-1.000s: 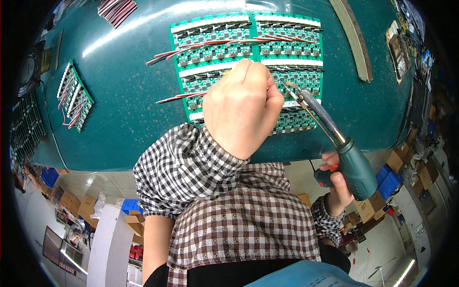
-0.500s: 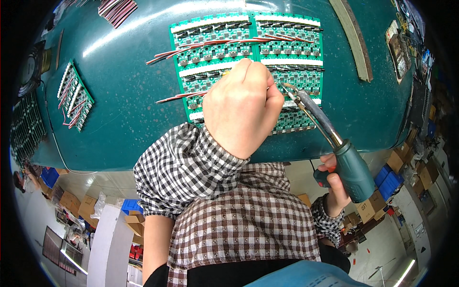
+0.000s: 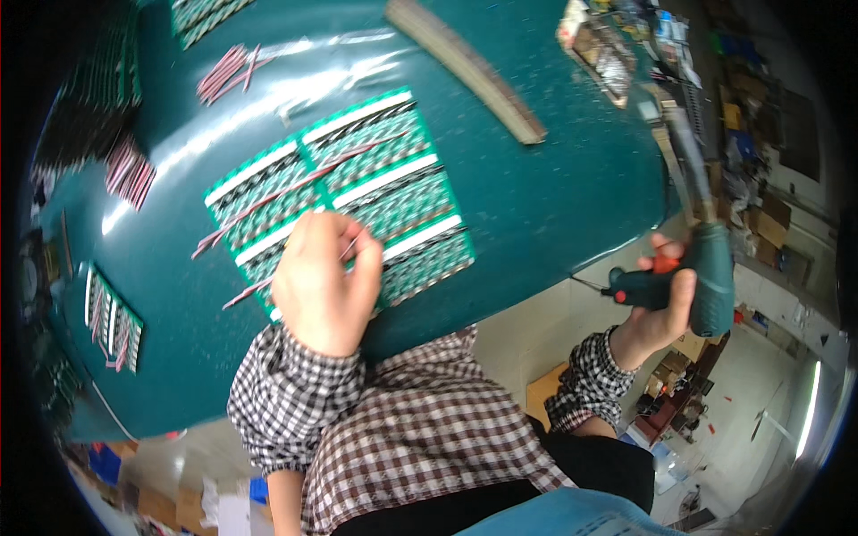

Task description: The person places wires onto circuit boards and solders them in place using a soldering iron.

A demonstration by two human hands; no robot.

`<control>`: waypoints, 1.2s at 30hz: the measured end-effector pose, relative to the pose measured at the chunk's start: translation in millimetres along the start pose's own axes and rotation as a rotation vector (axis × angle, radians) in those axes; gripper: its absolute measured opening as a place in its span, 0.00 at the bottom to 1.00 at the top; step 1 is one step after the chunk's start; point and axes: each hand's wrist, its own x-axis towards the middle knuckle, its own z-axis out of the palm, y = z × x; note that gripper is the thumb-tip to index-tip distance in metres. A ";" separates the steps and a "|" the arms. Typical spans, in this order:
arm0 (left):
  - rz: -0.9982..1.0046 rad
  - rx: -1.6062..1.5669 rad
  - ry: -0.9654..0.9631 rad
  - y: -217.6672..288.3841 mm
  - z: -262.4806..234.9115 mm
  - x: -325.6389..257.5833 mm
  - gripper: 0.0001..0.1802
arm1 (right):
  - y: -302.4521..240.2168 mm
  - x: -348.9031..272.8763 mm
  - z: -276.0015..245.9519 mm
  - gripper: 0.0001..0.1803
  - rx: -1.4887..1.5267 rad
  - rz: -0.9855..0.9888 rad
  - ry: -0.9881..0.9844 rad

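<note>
Two hands divide the work: the left hand (image 3: pixel 323 284) pinches a thin red wire (image 3: pixel 350 247) onto the circuit boards (image 3: pixel 357 192), while the right hand (image 3: pixel 657 308) grips the soldering gun (image 3: pixel 702 272), parked at three o'clock

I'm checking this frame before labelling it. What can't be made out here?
Head view:
- Left hand covers the near corner of the circuit boards, and what its fingers pinch.
- Tip of the tool in the right hand: motion blur.
- Clutter beyond the table: blurred, too small.
</note>
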 end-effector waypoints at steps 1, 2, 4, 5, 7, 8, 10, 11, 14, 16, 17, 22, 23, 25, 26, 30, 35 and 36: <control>-0.005 0.001 -0.048 0.5 -1.1 2.9 0.06 | 1.8 13.7 -16.0 0.21 0.006 -0.119 0.008; -0.048 -0.014 -0.052 2.7 -6.8 0.3 0.06 | 17.8 24.2 -13.5 0.18 -0.138 -0.206 0.065; -0.067 -0.052 -0.096 4.5 -10.6 2.6 0.05 | 51.1 57.1 -7.2 0.15 -0.285 -0.167 0.168; -0.056 -0.052 -0.104 3.9 -13.8 0.7 0.05 | 61.6 71.8 -4.7 0.14 -0.267 -0.040 0.179; -0.075 -0.025 -0.184 1.7 -17.3 0.1 0.05 | 47.7 58.5 5.1 0.13 -0.196 -0.123 0.307; -0.107 -0.036 -0.185 4.2 -16.8 -0.5 0.05 | 50.8 64.8 9.0 0.12 -0.199 -0.159 0.281; -0.110 -0.020 -0.163 5.2 -16.6 -0.1 0.04 | 53.8 61.1 0.2 0.11 -0.208 -0.152 0.245; -0.095 -0.016 -0.121 3.1 -14.8 4.1 0.03 | 59.5 66.2 -4.8 0.11 -0.252 -0.192 0.173; -0.010 0.014 -0.110 5.4 -9.8 7.9 0.04 | 50.3 60.5 -10.3 0.11 -0.272 -0.245 0.121; 0.028 -0.020 -0.101 3.4 -4.3 10.0 0.04 | 43.4 44.9 -8.4 0.12 -0.273 -0.192 0.115; 0.001 -0.053 -0.082 3.1 -2.1 9.8 0.05 | 44.7 39.9 -6.5 0.12 -0.297 -0.109 0.032; 0.034 -0.030 -0.063 -3.2 -0.2 9.1 0.06 | 15.9 -10.4 -5.5 0.26 0.141 0.319 -0.219; 0.042 -0.014 -0.038 -5.2 -1.5 6.7 0.06 | 13.4 -19.8 1.3 0.27 0.134 0.370 -0.302; 0.049 -0.003 -0.014 -7.2 -1.7 4.3 0.06 | 12.6 -34.1 10.0 0.29 0.149 0.444 -0.402; 0.054 0.013 -0.005 -7.4 -0.8 4.3 0.06 | 9.4 -39.2 12.8 0.30 0.145 0.468 -0.443; 0.052 0.026 0.007 -7.7 -0.4 3.8 0.06 | 1.7 -53.3 20.7 0.28 0.130 0.515 -0.538; 0.044 0.027 0.015 -4.9 1.5 3.9 0.07 | -2.0 -57.8 24.5 0.22 0.063 0.464 -0.668; 0.033 0.036 0.024 -3.9 2.6 4.0 0.07 | -2.1 -58.9 23.4 0.22 0.081 0.474 -0.666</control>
